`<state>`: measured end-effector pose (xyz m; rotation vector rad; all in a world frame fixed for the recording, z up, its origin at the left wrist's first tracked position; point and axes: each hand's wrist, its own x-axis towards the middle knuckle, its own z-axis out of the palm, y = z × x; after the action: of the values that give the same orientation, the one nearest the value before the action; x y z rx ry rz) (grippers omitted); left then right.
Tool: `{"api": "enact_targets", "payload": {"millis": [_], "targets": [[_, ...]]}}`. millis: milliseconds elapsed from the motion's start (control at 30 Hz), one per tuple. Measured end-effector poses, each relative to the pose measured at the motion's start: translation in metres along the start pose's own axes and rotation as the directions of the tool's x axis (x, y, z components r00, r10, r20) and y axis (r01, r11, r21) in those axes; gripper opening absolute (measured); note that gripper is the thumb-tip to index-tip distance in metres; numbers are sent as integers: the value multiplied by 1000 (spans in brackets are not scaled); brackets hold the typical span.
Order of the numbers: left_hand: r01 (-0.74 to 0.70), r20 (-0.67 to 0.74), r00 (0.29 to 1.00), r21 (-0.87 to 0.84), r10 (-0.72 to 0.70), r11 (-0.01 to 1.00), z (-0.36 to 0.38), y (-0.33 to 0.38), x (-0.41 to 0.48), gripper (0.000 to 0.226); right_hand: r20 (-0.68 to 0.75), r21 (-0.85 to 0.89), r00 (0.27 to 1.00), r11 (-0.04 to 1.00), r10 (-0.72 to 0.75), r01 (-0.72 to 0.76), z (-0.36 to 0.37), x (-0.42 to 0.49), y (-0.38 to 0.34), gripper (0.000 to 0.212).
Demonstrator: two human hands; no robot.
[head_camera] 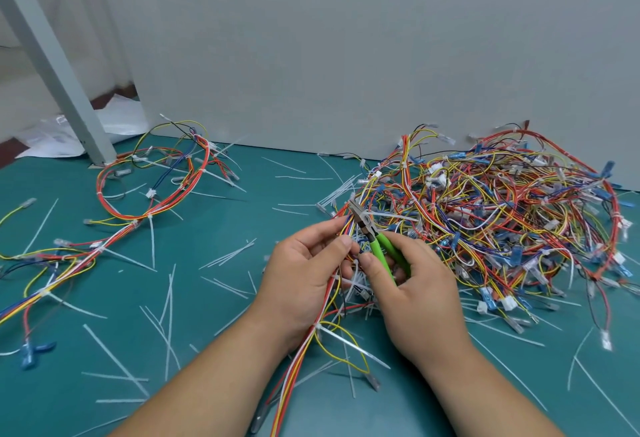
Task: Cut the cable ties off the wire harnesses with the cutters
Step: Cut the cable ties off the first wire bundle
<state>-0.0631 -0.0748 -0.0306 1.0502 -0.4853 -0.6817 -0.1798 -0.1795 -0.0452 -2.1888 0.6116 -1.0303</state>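
My left hand (304, 277) grips a wire harness (304, 357) of red, yellow, white and orange wires that runs down toward me between my forearms. My right hand (412, 294) holds green-handled cutters (379, 246), their metal jaws pointing up and left at a white cable tie (398, 217) on the harness just above my left fingers. Whether the jaws touch the tie I cannot tell. Another white tie (349, 341) sticks out of the same harness lower down.
A big tangled pile of harnesses (512, 215) lies at the right against the grey wall. Looser harnesses (152, 180) lie at the left near a slanted grey post (59, 69). Cut white tie strips (169, 308) litter the green mat.
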Motion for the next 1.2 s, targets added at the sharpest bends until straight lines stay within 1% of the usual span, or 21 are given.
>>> {"api": "enact_targets", "payload": {"millis": [200, 333, 500, 700, 867, 1200], "targets": [[2, 7, 1000, 5, -2, 1000, 2, 0, -2, 29, 35, 27, 998, 998, 48, -49, -3, -2, -3, 34], [9, 3, 1000, -18, -9, 1000, 1, 0, 1, 29, 53, 32, 998, 999, 31, -33, -2, -1, -3, 31], [14, 7, 1000, -36, -14, 999, 0, 2, 1, 27, 35, 13, 999, 1000, -4, 4, 0, 1, 0, 29], [21, 8, 1000, -13, -21, 1000, 1, 2, 0, 29, 52, 42, 999, 999, -16, 14, -3, 0, 2, 30], [20, 0, 1000, -14, -20, 1000, 1, 3, -1, 31, 52, 36, 999, 999, -9, 8, -2, -1, 1, 25], [22, -9, 1000, -57, -23, 998, -1, 1, 3, 29, 64, 49, 997, 998, -30, 27, 0, 2, 4, 21]]}}
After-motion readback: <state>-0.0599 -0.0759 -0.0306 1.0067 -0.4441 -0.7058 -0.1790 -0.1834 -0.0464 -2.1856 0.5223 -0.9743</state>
